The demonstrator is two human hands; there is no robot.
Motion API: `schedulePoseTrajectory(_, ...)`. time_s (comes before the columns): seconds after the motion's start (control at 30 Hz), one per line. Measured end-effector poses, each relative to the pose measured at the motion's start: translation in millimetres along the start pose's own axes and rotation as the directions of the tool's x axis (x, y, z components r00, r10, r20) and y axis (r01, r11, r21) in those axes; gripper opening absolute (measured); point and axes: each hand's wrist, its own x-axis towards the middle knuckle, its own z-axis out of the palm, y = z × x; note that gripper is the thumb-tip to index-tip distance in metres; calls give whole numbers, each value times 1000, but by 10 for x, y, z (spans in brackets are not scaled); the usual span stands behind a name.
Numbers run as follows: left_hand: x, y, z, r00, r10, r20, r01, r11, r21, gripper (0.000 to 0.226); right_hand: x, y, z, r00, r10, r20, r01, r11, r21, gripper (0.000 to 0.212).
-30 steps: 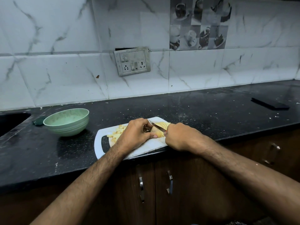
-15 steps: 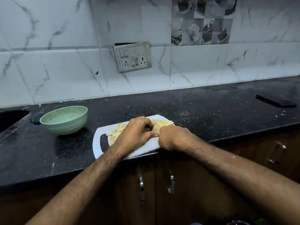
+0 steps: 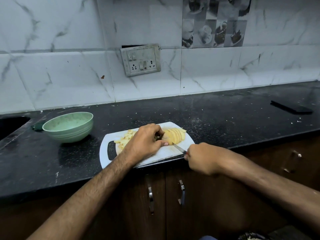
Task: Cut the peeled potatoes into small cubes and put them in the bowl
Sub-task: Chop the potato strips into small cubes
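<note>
A white cutting board lies at the front edge of the black counter. On it a peeled potato, fanned into slices, is held by my left hand, whose fingers curl over its left end. A pile of small potato cubes lies on the board behind that hand. My right hand grips a knife by the handle; the blade tip touches the near side of the potato. A light green bowl stands left of the board, and I see no potato in it.
A black sink opening is at the far left. A dark flat object lies on the counter at the right. A switch and socket plate hangs on the tiled wall. Cabinet doors with metal handles are below the counter.
My right hand has drawn back toward me and to the right, pulling the knife out of the potato so that only its tip touches. More of the sliced potato shows. The left hand keeps its hold.
</note>
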Motion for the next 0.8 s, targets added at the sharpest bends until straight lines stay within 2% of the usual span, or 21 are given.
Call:
schedulePoseTrajectory(0.23, -14, 0, -17, 1000, 17, 19, -16, 1000, -20, 36, -171, 140, -37, 999, 9, -38, -8, 1000, 23, 22)
schedulePoseTrajectory(0.4, -26, 6, -28, 997, 61, 43, -61, 998, -15, 37, 25, 212, 2, 998, 27, -54, -19, 991, 133, 26)
schedulePoseTrajectory(0.5, -30, 6, -25, 996, 86, 31, -86, 996, -21, 34, 141, 191, -29, 1000, 2, 1, -2, 975, 223, 30)
schedulePoseTrajectory(0.57, -32, 0, -26, 994, 103, 29, -102, 995, -23, 31, 195, 189, -63, 998, 6, 68, -30, 929, 369, 32)
schedulePoseTrajectory(0.67, -31, -13, -28, 991, 131, 31, -131, 991, -21, 32, 234, 206, -98, 978, 44, 203, -164, 760, 629, 33)
schedulePoseTrajectory(0.8, -33, -14, -37, 991, 132, 23, -130, 990, -60, 35, 252, 245, -104, 955, 3, 298, -231, 637, 735, 33)
